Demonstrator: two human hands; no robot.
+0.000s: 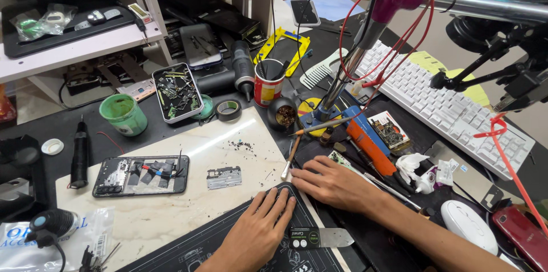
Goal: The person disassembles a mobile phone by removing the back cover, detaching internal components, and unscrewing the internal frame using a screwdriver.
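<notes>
Both hands were down on the bench and neither was carrying anything. The left hand [260, 229] lay flat, palm down, on the dark repair mat [188, 249] at the near edge, fingers stretched out and slightly apart, with nothing between them. The right hand [331, 183] sat just to the right of it, fingers extended and loosely together, tips resting at the mat's far corner where it met the pale marble slab [171, 203]. It gripped nothing either.

Nearest the left hand was a curved metal pry blade [319, 238], lying flat on the mat just right of the wrist. By my reading that blade would be light, thin and springy, with a slick bare tip, so the dark labelled end was the sensible place to pinch it.

Just beyond the right fingertips lay a slim brush [291, 155], angled across the slab's edge: light and stiff, probably easy to roll, best taken mid-handle.

Further left on the slab sat the opened smartphone [140, 175], back off and its insides and a red wire exposed. That looked fragile; I would say hold it by the frame edges only. A small metal shield plate [224, 178] lay apart from it, between phone and hands, thin and probably easy to bend.

Far behind stood a red tool cup [268, 86] and a tray of spare parts [177, 92].
</notes>
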